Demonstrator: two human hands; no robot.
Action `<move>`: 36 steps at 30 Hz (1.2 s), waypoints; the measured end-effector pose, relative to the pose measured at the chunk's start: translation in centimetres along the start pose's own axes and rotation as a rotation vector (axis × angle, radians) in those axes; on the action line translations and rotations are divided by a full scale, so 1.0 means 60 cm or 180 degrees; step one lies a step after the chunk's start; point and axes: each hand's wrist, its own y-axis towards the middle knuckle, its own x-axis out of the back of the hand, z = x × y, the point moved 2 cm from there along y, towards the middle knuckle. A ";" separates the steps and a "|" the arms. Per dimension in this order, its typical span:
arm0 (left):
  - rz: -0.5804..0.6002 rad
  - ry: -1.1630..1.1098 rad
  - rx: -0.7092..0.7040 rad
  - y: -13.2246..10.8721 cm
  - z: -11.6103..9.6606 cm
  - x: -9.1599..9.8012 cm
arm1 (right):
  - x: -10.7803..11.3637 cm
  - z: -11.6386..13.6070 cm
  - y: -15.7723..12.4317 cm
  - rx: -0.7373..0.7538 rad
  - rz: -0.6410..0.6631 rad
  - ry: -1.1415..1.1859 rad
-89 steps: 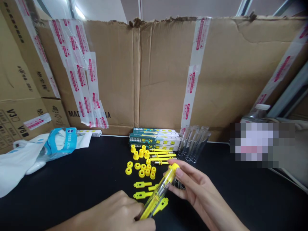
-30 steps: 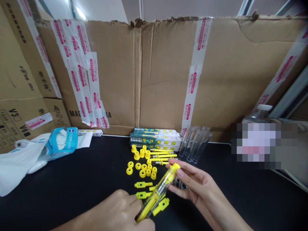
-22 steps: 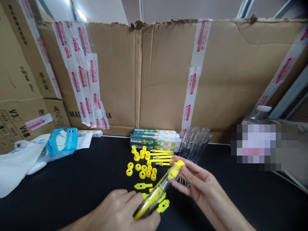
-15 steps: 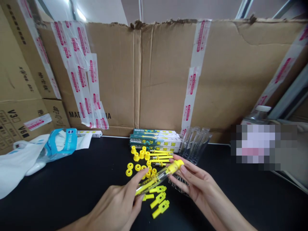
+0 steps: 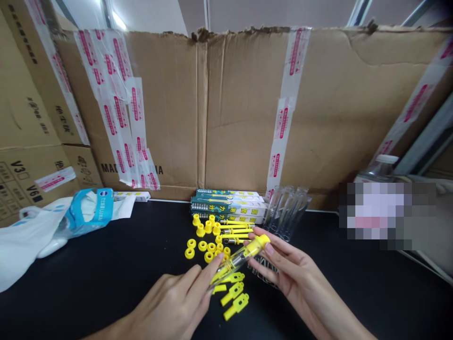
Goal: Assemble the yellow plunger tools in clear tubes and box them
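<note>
Left cardboard (image 5: pixel 21 85): "V3" (image 5: pixel 16 167), "V6" (image 5: pixel 32 194); rear cardboard (image 5: pixel 240 108): "MAD" (image 5: pixel 108 168)

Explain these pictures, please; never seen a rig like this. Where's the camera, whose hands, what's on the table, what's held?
There is no machine: these are a person's bare left hand and right hand. Every picture comes from one camera worn on that person's head, looking forward and down. Together the hands hold a slanted clear plastic tube with yellow parts inside; the right pinches its yellow plastic cap. On the black tabletop lie small yellow plastic collars, flat yellow slotted tabs and thin yellow rods with metal parts. Beyond them are long green-and-white cardboard boxes and more clear cylinders, before a brown cardboard wall.
</note>
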 end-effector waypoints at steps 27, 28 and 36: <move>0.0141 -0.2095 0.1501 0.011 0.034 -0.003 | 0.031 0.035 0.015 0.1594 -0.0288 -0.2578; 0.0108 -0.2284 0.1694 0.013 0.038 -0.003 | 0.033 0.038 0.015 0.1903 -0.0297 -0.3035; -0.0225 -0.3969 0.2551 0.027 0.063 -0.020 | 0.012 0.003 0.005 0.2873 0.0546 -0.4480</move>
